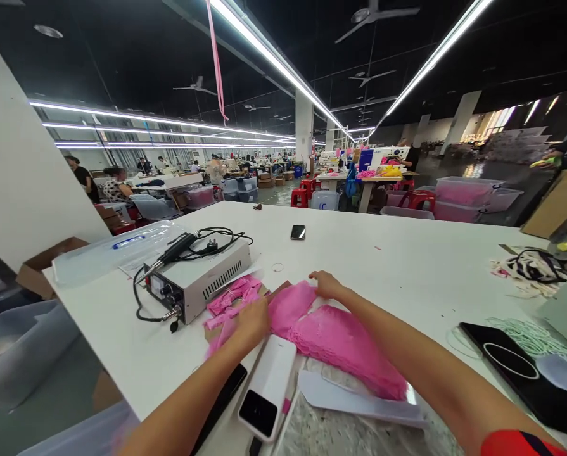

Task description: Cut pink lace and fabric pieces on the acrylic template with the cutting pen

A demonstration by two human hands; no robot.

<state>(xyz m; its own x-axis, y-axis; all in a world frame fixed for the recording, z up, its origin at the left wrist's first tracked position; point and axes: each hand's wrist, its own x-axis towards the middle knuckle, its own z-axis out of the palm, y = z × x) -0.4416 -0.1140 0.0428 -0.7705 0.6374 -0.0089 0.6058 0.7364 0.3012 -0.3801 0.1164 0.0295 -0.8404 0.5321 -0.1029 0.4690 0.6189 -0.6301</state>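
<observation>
A thin pink fabric piece (290, 307) stretches between my two hands. My left hand (254, 321) is closed on its left side, the fingertips partly hidden. My right hand (328, 286) pinches at its upper right corner, with the thumb side turned away from me. Just below lies a thick stack of pink fabric pieces (344, 345), fanned toward my right forearm. More crumpled pink fabric (235, 294) sits on brown card beyond my left hand. A white device with a black screen (270, 386) rests below my left hand.
A grey box unit (226, 272) with a cabled handpiece stands at the left on the white table (340, 253). A phone (298, 232) lies toward the back. At the right are a black tablet-like slab (506, 361), pale green cord (525, 335) and fabric scraps (530, 269).
</observation>
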